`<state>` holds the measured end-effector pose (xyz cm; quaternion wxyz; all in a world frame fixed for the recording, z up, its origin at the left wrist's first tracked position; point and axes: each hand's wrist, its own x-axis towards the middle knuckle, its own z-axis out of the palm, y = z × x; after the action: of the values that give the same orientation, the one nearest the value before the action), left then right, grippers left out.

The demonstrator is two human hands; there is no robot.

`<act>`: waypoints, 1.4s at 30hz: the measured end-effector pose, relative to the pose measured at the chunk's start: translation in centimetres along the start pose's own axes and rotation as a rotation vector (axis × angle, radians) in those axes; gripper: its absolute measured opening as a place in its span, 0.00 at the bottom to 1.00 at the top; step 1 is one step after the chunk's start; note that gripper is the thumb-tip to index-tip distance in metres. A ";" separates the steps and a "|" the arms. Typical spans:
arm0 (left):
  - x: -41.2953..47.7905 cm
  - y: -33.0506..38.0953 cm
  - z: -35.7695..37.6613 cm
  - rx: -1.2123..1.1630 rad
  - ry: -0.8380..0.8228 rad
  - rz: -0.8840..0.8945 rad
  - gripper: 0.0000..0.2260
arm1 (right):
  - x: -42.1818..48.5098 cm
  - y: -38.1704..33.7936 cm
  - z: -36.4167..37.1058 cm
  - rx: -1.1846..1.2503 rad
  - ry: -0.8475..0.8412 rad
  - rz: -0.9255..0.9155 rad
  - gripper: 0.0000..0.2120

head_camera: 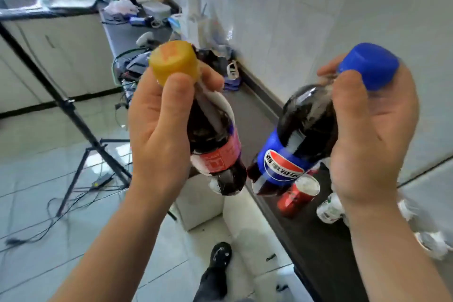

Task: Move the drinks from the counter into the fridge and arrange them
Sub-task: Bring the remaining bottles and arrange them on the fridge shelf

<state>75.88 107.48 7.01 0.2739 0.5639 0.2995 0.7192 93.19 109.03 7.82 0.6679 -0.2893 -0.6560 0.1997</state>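
Observation:
My left hand [159, 130] grips the neck of a dark cola bottle [218, 154] with a yellow cap and a red label. My right hand [372, 135] grips the neck of a dark cola bottle [294, 149] with a blue cap and a blue label. Both bottles hang in the air above the edge of the dark counter [318, 247]. On the counter below stand a red can [299, 195], a small white bottle [329, 208] and more drinks [431, 240], partly hidden by my right arm. No fridge is in view.
The dark counter runs back along the tiled wall, cluttered with bags and cables [137, 66]. A black tripod [73, 115] with cables stands on the tiled floor at the left. A sink [19, 2] is at the far left. My shoe [220, 255] shows below.

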 end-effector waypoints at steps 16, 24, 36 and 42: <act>-27.5 10.8 -26.3 0.474 0.793 -0.622 0.16 | -23.8 -8.5 25.9 0.296 -0.776 0.485 0.08; -38.7 19.9 -43.5 0.575 1.044 -0.677 0.16 | -35.8 -18.3 42.3 0.338 -1.089 0.508 0.10; -50.7 35.5 -58.5 0.691 1.585 -0.406 0.18 | -49.0 -36.8 63.5 0.588 -1.555 0.224 0.13; -55.8 40.4 -63.9 0.812 1.831 -0.320 0.17 | -56.3 -43.4 71.6 0.758 -1.723 0.176 0.14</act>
<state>23.20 31.73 -11.05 -0.1801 -0.2003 0.6881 0.6738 13.93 48.89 -8.90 -0.0147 0.1456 -0.7909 0.5942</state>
